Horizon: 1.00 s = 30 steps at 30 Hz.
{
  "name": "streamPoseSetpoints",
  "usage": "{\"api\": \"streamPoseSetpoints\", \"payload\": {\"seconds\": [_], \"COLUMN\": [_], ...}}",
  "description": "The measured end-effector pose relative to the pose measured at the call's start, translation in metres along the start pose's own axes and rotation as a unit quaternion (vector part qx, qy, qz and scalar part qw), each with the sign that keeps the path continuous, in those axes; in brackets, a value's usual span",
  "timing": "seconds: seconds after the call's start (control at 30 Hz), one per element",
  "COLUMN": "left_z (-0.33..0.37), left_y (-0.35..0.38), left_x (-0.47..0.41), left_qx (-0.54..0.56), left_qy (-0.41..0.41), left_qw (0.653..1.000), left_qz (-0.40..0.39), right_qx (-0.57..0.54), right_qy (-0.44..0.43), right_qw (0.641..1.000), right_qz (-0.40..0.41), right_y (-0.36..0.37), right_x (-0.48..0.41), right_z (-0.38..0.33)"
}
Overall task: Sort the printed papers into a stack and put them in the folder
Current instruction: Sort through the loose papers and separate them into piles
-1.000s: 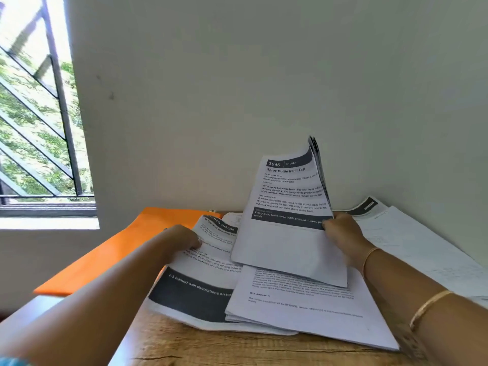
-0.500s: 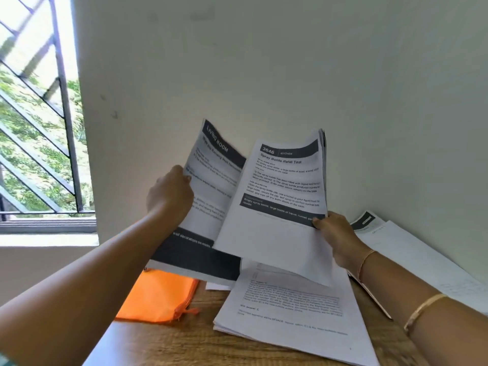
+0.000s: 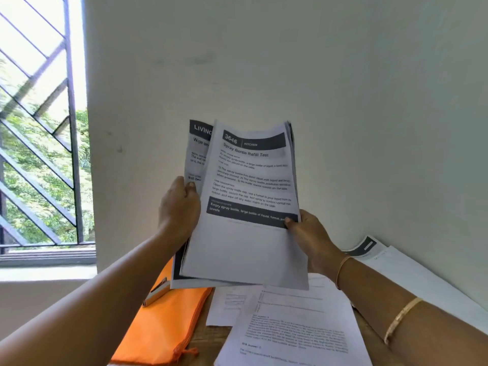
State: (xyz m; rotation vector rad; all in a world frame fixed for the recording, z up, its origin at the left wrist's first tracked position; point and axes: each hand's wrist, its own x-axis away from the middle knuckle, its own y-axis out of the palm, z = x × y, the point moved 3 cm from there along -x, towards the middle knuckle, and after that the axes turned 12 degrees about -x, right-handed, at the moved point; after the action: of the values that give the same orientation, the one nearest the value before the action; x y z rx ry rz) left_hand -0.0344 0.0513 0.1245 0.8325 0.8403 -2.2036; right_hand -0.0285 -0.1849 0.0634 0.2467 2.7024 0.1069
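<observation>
Both the left hand (image 3: 179, 210) and right hand (image 3: 309, 233) clasp a sheaf of white printed papers (image 3: 245, 249), centre; orange fabric zip folder (image 3: 163, 326), lower left, contents unseen.

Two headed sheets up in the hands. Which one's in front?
The 3646 KITCHEN sheet, titled Spray Bottle Refill Test. It overlaps the LIVING sheet, which only peeks out behind its left edge by the left hand.

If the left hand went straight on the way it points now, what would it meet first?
Probably the white wall. The left hand, gripping the printed papers at their left edge, points up and away from the person, and nothing else shows ahead of it. How far the wall lies is unclear.
</observation>
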Motion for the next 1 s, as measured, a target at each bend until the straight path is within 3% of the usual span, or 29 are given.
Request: {"api": "streamPoseSetpoints", "payload": {"seconds": [0.17,0.33,0.5,0.63,0.8,1.0], "left_z": [-0.001,-0.002,-0.008,-0.013,-0.028,-0.045], "left_y": [0.005,0.019,0.033,0.045,0.059,0.072], "left_x": [0.009,0.014,0.031,0.048,0.058,0.075], "left_qx": [0.087,0.012,0.088,0.141,0.225,0.218], "left_qy": [-0.008,0.022,0.042,0.051,0.003,-0.041], "left_qw": [0.996,0.999,0.995,0.988,0.97,0.963], "left_qz": [-0.034,-0.047,-0.036,-0.037,-0.094,-0.154], "right_qx": [0.032,0.102,0.158,0.073,0.052,0.027], "right_qy": [-0.007,-0.088,-0.089,-0.057,-0.119,-0.094], "right_qw": [0.999,0.991,0.983,0.994,0.991,0.995], "right_qz": [-0.002,0.006,0.036,0.059,0.043,-0.006], "right_y": [-0.003,-0.01,-0.021,-0.031,-0.039,-0.036], "right_x": [0.002,0.009,0.01,0.011,0.023,0.028], "right_z": [-0.002,-0.002,0.008,0.004,0.004,0.022]}}
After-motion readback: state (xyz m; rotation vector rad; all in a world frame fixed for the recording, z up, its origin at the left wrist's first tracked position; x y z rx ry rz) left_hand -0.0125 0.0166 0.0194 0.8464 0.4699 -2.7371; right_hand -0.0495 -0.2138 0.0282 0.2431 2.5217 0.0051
